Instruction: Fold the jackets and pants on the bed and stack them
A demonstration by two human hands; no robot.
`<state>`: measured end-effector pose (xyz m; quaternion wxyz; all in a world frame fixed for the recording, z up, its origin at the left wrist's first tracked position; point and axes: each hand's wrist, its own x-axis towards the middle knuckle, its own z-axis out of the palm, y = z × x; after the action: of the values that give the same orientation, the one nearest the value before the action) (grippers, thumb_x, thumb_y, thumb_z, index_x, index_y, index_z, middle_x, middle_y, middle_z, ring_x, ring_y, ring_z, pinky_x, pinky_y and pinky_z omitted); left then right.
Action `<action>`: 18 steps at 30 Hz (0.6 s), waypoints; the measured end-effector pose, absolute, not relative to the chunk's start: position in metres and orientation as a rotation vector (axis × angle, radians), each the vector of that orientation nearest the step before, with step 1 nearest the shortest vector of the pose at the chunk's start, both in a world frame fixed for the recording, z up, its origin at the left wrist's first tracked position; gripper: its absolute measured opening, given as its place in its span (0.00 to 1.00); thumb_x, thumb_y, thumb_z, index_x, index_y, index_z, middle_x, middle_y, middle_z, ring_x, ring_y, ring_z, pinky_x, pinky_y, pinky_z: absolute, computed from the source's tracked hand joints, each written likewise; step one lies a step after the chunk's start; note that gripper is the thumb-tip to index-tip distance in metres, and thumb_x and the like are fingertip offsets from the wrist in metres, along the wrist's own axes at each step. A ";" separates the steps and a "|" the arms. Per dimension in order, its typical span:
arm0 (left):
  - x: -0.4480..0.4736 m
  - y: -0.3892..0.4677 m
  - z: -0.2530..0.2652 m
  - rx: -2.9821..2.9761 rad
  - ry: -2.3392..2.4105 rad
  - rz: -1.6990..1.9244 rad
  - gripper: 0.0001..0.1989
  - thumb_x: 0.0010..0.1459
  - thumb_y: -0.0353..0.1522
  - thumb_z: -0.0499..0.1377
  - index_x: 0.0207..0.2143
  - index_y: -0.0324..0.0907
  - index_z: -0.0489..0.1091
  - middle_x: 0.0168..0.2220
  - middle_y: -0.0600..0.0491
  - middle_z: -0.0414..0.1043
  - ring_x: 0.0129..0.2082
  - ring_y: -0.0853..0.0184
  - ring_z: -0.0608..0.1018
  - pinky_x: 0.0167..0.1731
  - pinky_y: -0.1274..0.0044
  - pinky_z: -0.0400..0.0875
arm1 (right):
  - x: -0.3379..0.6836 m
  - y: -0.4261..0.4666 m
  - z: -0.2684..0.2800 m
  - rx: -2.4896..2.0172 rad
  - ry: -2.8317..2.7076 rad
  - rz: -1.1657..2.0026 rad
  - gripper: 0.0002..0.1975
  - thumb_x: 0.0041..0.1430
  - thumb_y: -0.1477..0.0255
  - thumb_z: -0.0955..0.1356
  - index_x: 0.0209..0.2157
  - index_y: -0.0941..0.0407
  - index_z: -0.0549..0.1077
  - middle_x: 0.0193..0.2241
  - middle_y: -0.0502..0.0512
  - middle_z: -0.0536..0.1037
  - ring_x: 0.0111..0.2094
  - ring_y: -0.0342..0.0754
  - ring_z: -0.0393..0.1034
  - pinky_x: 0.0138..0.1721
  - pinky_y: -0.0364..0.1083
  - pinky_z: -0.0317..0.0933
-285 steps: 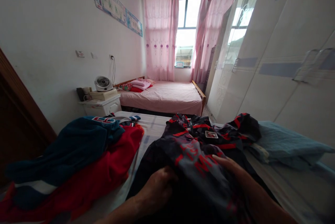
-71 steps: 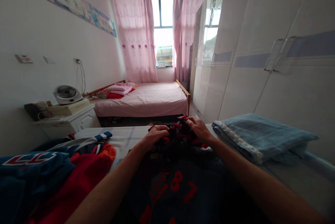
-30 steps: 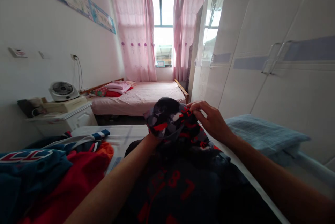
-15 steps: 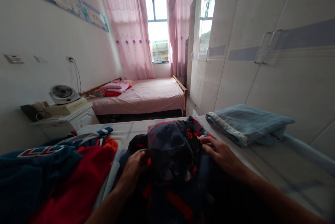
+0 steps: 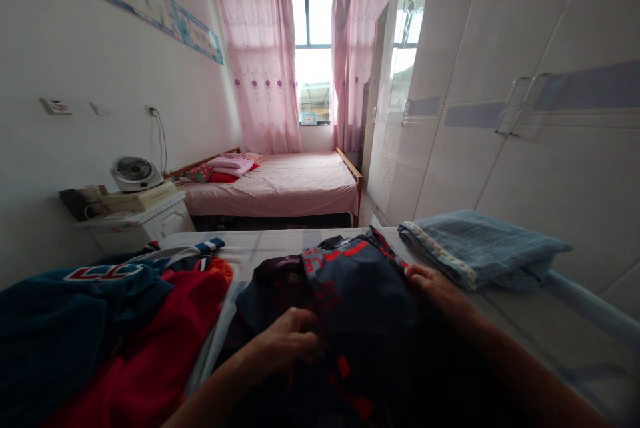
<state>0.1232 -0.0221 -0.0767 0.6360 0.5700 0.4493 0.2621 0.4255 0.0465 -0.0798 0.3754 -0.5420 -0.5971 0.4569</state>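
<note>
A dark navy jacket (image 5: 370, 288) with red lettering and red patches lies bunched on the table in front of me. My left hand (image 5: 295, 336) is closed on the cloth near its middle, fingers curled and their tips partly lost in shadow. At the jacket's right edge, my right hand (image 5: 433, 287) pinches the fabric between thumb and fingers. The jacket's lower part, close to my body, is too dark to make out.
Left of the jacket lie a red garment (image 5: 160, 341) and a teal garment (image 5: 75, 308) in a heap. A folded blue-grey cloth (image 5: 485, 245) rests at the right. Beyond the table (image 5: 250, 241) stand a pink bed (image 5: 300, 181), a cabinet with a fan (image 5: 135, 173), and a wardrobe (image 5: 525, 168).
My left hand has moved right, onto the jacket's middle. The right hand has shifted slightly right. More of the jacket's panel with red lettering is spread out, and the view has tilted slightly.
</note>
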 end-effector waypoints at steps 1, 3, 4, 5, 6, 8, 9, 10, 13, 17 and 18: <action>0.116 -0.019 -0.076 1.280 1.040 0.629 0.13 0.46 0.29 0.58 0.36 0.36 0.75 0.34 0.48 0.77 0.35 0.65 0.77 0.32 0.79 0.70 | 0.430 0.043 -0.082 -1.457 -1.549 1.139 0.13 0.49 0.59 0.62 0.28 0.55 0.67 0.23 0.50 0.72 0.25 0.47 0.67 0.27 0.45 0.61; 0.107 -0.010 -0.073 1.217 1.069 0.742 0.17 0.48 0.30 0.55 0.42 0.38 0.74 0.39 0.48 0.76 0.40 0.64 0.76 0.39 0.77 0.69 | 0.429 0.029 -0.081 -1.559 -1.621 0.910 0.21 0.53 0.55 0.60 0.37 0.56 0.71 0.36 0.58 0.76 0.38 0.53 0.71 0.39 0.50 0.64; 0.107 -0.005 -0.072 1.216 1.083 0.771 0.18 0.48 0.29 0.55 0.43 0.38 0.73 0.39 0.48 0.76 0.40 0.64 0.76 0.39 0.76 0.69 | 0.424 0.018 -0.079 -1.552 -1.694 0.744 0.24 0.55 0.55 0.59 0.44 0.57 0.69 0.44 0.61 0.74 0.45 0.55 0.68 0.46 0.53 0.61; 0.109 -0.001 -0.071 1.240 1.091 0.773 0.18 0.48 0.29 0.54 0.42 0.37 0.74 0.37 0.49 0.76 0.38 0.64 0.76 0.39 0.77 0.69 | 0.417 0.006 -0.076 -1.498 -1.811 0.581 0.26 0.57 0.55 0.59 0.50 0.57 0.66 0.50 0.62 0.70 0.51 0.56 0.64 0.52 0.54 0.57; 0.113 0.002 -0.072 1.281 1.085 0.756 0.17 0.48 0.30 0.55 0.40 0.36 0.74 0.35 0.49 0.76 0.37 0.64 0.77 0.37 0.77 0.69 | 0.408 -0.006 -0.072 -1.400 -1.970 0.442 0.29 0.56 0.55 0.61 0.55 0.55 0.62 0.56 0.61 0.65 0.56 0.56 0.59 0.56 0.55 0.53; 0.124 0.006 -0.074 1.401 1.046 0.739 0.15 0.49 0.31 0.55 0.38 0.36 0.74 0.32 0.50 0.76 0.34 0.64 0.76 0.34 0.77 0.68 | 0.388 -0.027 -0.067 -1.146 -2.346 0.268 0.35 0.52 0.58 0.67 0.60 0.53 0.57 0.61 0.59 0.58 0.61 0.58 0.50 0.59 0.57 0.46; 0.129 0.006 -0.076 1.473 1.032 0.759 0.14 0.50 0.31 0.55 0.37 0.36 0.75 0.31 0.51 0.76 0.33 0.64 0.76 0.33 0.77 0.68 | 0.380 -0.033 -0.066 -1.041 -2.497 0.218 0.34 0.50 0.62 0.69 0.59 0.51 0.59 0.61 0.58 0.59 0.61 0.59 0.49 0.60 0.58 0.45; 0.134 0.007 -0.078 1.539 1.031 0.794 0.12 0.50 0.31 0.56 0.35 0.36 0.75 0.30 0.51 0.76 0.32 0.63 0.76 0.32 0.77 0.68 | 0.372 -0.035 -0.065 -0.982 -2.593 0.181 0.29 0.51 0.66 0.69 0.56 0.51 0.64 0.57 0.57 0.64 0.60 0.59 0.53 0.59 0.59 0.45; 0.144 0.009 -0.080 1.666 1.066 0.902 0.09 0.50 0.29 0.55 0.28 0.38 0.76 0.28 0.52 0.76 0.33 0.61 0.75 0.35 0.75 0.69 | 0.359 -0.014 -0.057 -1.054 -2.564 0.186 0.10 0.56 0.76 0.62 0.37 0.53 0.73 0.38 0.55 0.77 0.45 0.52 0.69 0.53 0.55 0.54; 0.150 0.026 -0.077 1.669 1.067 1.022 0.09 0.46 0.25 0.58 0.26 0.43 0.77 0.35 0.50 0.77 0.41 0.57 0.75 0.47 0.72 0.66 | 0.356 0.041 -0.010 -1.237 -2.110 0.197 0.10 0.59 0.72 0.59 0.35 0.54 0.72 0.33 0.54 0.77 0.35 0.49 0.71 0.38 0.48 0.62; 0.151 0.033 -0.076 1.645 1.074 1.062 0.09 0.44 0.23 0.60 0.26 0.44 0.77 0.36 0.50 0.77 0.42 0.56 0.75 0.49 0.71 0.65 | 0.356 0.051 0.006 -1.248 -2.015 0.171 0.11 0.59 0.70 0.60 0.36 0.54 0.72 0.32 0.53 0.77 0.34 0.49 0.71 0.37 0.47 0.62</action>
<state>0.1506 0.0335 -0.0756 0.4387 0.6620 0.4320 0.4275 0.3559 0.0511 0.0063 0.3734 -0.4870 -0.7867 0.0667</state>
